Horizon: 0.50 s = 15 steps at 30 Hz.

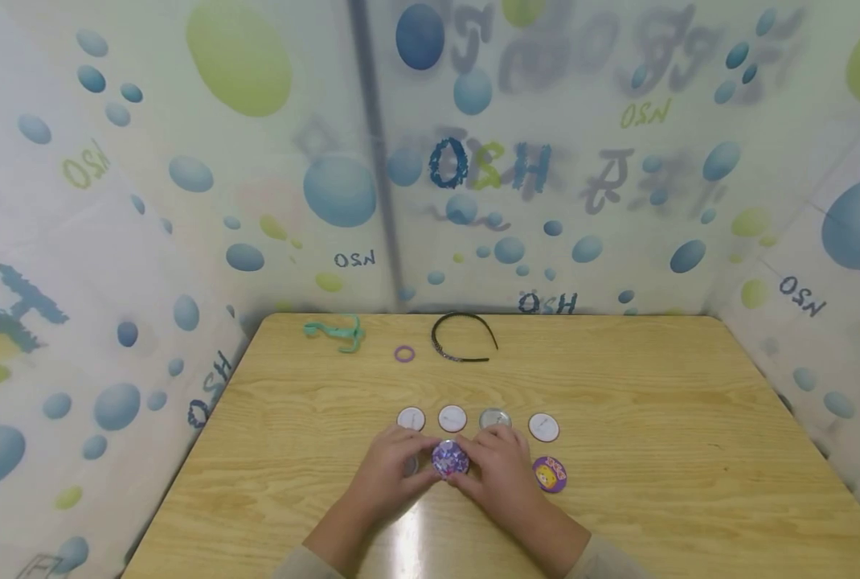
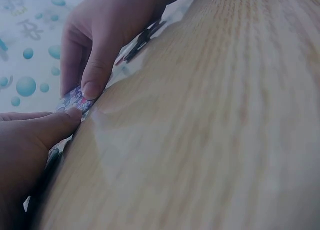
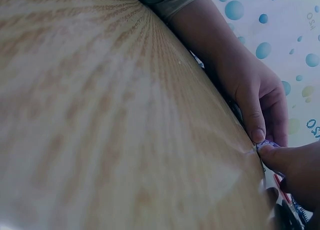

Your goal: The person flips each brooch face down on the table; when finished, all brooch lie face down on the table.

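Note:
A round purple patterned badge is held low over the table between both hands. My left hand pinches its left edge between thumb and forefinger. The right hand pinches the opposite edge the same way. In the left wrist view, both thumbs lie on the near rim of the badge. Part of another round piece shows between the left thumb and forefinger, mostly hidden. Just right of the right hand lies a purple badge with a yellow figure.
Behind the hands, white-backed badges and a silvery round one form a row on the wooden table. Farther back lie a green clip-like object, a purple ring and a black headband. Patterned walls surround the table.

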Tool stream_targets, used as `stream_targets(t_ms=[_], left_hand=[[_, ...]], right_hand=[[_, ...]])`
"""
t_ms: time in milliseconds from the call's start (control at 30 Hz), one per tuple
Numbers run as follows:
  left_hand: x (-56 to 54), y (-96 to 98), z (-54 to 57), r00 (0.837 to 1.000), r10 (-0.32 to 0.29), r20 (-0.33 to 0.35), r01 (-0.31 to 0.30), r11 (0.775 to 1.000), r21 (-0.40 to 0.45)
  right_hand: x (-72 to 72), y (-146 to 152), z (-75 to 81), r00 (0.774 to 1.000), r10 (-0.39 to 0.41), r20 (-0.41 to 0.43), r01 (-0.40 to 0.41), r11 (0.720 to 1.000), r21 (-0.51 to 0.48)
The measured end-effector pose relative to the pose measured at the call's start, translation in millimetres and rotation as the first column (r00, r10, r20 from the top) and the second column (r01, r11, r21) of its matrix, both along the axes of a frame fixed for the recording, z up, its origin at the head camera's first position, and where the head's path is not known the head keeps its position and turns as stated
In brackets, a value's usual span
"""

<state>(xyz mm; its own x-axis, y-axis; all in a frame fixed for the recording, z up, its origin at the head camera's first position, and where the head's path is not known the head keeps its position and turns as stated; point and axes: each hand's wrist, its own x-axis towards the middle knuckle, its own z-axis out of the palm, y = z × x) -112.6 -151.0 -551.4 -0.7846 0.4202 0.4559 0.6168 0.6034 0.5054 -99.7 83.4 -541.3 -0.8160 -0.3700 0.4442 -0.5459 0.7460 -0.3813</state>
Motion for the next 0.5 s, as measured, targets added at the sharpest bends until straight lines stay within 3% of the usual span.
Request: stream_targets(t_ms=[233, 500], left_hand=[[-1.0, -1.3, -1.7, 1.000, 0.001, 0.005, -0.001, 1.000, -0.008], [-0.2, -1.5, -1.4, 1.000, 0.011, 0.025, -0.011, 1.000, 0.011]], right_hand=[[-0.5, 1.5, -0.6, 1.000, 0.006, 0.018, -0.006, 1.000, -0.005], [-0.2, 1.3, 0.6, 0.999, 0.021, -0.031, -0.022, 0.999, -0.028]])
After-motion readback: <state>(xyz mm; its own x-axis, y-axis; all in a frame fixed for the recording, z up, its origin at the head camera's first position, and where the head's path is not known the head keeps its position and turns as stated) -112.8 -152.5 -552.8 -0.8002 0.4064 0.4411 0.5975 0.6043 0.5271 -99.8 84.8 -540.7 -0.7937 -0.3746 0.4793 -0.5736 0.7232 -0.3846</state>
